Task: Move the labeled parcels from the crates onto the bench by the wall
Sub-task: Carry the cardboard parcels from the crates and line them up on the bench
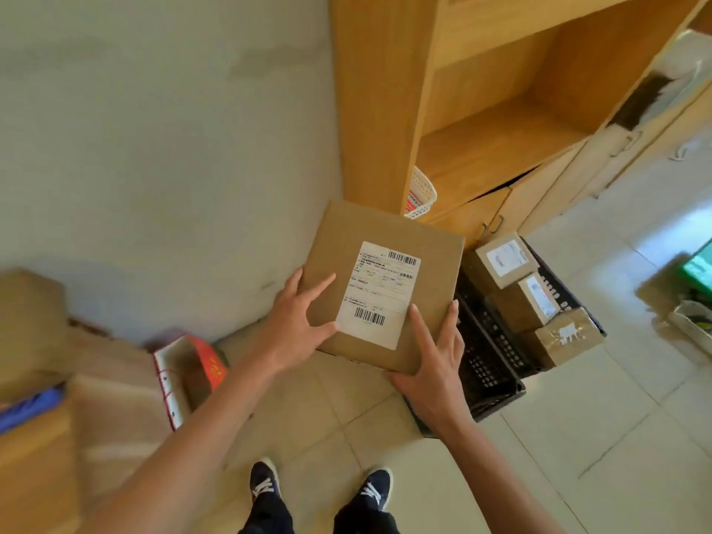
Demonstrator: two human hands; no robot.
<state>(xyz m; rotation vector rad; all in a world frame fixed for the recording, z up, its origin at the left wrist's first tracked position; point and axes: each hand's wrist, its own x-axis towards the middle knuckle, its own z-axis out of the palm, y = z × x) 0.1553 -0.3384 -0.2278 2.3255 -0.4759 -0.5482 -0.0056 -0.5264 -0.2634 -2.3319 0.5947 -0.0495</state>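
A flat brown cardboard parcel [358,233] with a white barcode label is held in the air in front of me, above the tiled floor. My left hand [298,321] grips its left edge, fingers spread over the top. My right hand [435,360] holds its near right corner. To the right on the floor a black plastic crate [489,364] stands against the cabinet. Three smaller labeled parcels [504,260] [535,302] [566,335] lie in a row along the crate's far side. The bench by the wall is not clearly seen.
A wooden shelf cabinet [501,140] rises behind the crate, with a white basket [422,194] on its lower shelf. At the left sit blurred cardboard boxes [96,379] and a red and white box [188,371]. My two feet stand on the tiles below.
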